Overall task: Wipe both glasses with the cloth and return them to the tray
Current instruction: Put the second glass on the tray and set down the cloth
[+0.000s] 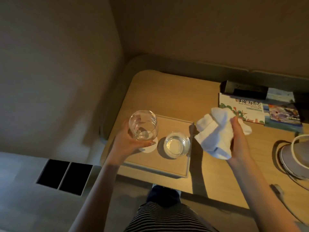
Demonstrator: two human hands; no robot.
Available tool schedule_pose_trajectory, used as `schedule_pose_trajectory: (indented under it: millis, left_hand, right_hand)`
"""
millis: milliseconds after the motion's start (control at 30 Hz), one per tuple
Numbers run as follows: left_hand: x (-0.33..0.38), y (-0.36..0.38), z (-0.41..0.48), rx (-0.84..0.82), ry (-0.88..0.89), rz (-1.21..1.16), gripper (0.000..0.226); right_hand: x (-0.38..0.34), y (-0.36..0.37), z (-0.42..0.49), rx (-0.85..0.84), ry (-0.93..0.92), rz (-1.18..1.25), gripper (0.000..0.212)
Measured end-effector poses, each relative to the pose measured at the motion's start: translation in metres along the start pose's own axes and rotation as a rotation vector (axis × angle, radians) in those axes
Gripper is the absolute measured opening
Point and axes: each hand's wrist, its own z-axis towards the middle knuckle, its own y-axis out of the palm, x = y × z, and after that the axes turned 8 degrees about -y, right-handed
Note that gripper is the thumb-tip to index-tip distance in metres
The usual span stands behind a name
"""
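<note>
My left hand [128, 141] grips a clear round glass [143, 125] from below and holds it lifted above the left side of the wooden tray [167, 169]. A second clear glass [177, 144] stands upright in the tray's right half. A white round coaster [151, 149] lies in the tray under the lifted glass. My right hand [239, 138] holds a crumpled white cloth [215, 134] just right of the tray, above the tabletop, apart from both glasses.
The tray sits on a light wooden table [167, 91] in a wall corner. Brochures [242, 108] and a dark box [244, 89] lie at the back right. A white kettle base with cord [294, 158] stands at the right edge. The table's front edge runs near my striped clothing.
</note>
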Motion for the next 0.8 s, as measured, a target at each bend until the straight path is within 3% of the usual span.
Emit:
schedule_pose_trajectory:
  millis: [33, 200, 333, 533, 700, 800]
  left_hand:
    - [-0.005, -0.002, -0.001, -0.017, -0.005, 0.019, 0.096]
    - [-0.022, -0.001, -0.004, 0.016, 0.109, 0.158, 0.088]
    - [-0.037, 0.0, 0.004, -0.048, 0.115, 0.152, 0.095]
    - [-0.042, 0.002, 0.014, -0.074, 0.178, 0.214, 0.095]
    - [-0.049, 0.009, 0.018, -0.117, 0.167, 0.24, 0.096]
    - [-0.054, 0.012, 0.021, -0.11, 0.14, 0.237, 0.096]
  right_hand:
    - [0.001, 0.004, -0.004, 0.136, -0.071, -0.038, 0.041]
    - [0.027, -0.003, 0.001, 0.204, -0.131, -0.145, 0.021]
    - [0.045, -0.018, 0.007, 0.256, -0.098, -0.209, 0.032]
    - [0.059, -0.029, 0.008, 0.304, -0.06, -0.219, 0.015]
    - [0.062, -0.032, 0.007, 0.329, -0.05, -0.289, 0.036]
    - [0.065, -0.034, 0.007, 0.292, -0.019, -0.261, 0.017]
